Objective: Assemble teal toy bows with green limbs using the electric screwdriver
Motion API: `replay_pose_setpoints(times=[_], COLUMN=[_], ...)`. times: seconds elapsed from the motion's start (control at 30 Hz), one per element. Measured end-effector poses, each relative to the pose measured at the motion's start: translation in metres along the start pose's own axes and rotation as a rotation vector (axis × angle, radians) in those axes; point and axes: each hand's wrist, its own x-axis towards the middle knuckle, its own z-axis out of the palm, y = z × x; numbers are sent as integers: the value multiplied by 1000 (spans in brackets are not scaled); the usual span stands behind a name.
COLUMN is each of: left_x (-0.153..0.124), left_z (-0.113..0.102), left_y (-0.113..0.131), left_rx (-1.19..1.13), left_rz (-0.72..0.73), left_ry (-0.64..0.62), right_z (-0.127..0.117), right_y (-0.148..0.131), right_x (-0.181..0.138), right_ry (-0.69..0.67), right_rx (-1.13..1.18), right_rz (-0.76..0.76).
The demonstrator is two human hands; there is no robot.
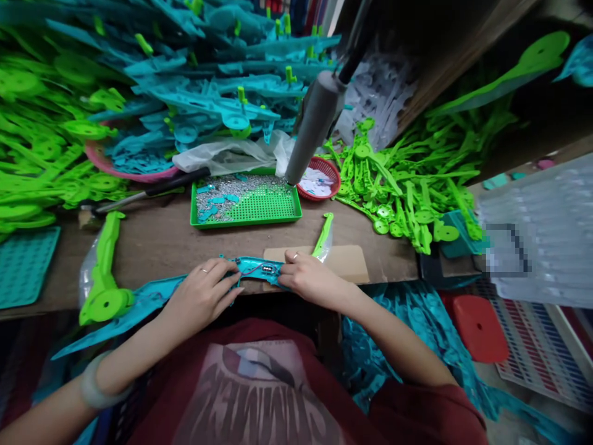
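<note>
A long blue plastic toy half-shell [160, 292] lies along the front edge of the bench, open side up. Red wire and a small metallic part [267, 269] show inside its right section. My left hand [204, 285] rests over the shell's middle, its fingers curled on the rim and the wire end. My right hand [306, 278] pinches the shell's right end; its fingertips hide what lies under them. A green and clear plastic piece [104, 272] sits on the shell's left part, and a smaller green and clear piece [324, 238] stands beyond my right hand.
A green tray [245, 222] holds many screws and small blue parts. A grey electric screwdriver [315, 123] hangs above it. Beside it stands a red basket [337, 185] of white pieces. Heaps of blue shells [222, 80] and green parts [384, 185] surround the bench.
</note>
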Motion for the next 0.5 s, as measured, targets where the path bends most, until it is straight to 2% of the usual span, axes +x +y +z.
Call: replay_pose_setpoints(times=[0.13,0.2,0.3,0.4,0.5], left_x=[-2,-2,5,9,-3], left_z=[-1,-1,0,-4,-17], left_y=[-1,-2,0,10,18], left_rx=[35,27,19,56,163], left_rz=[18,16,-7,-39,-41], left_ry=[-9,-9,-39,-53,62], right_z=[-17,-20,-13,-1,3], right_y=[14,18,14,-1,-16], right_x=[-7,-13,-15,-10,-10], right_ry=[23,42,17,36,163], right_rx=[275,321,210,86,-19], right_rz=[32,48,68,71,49])
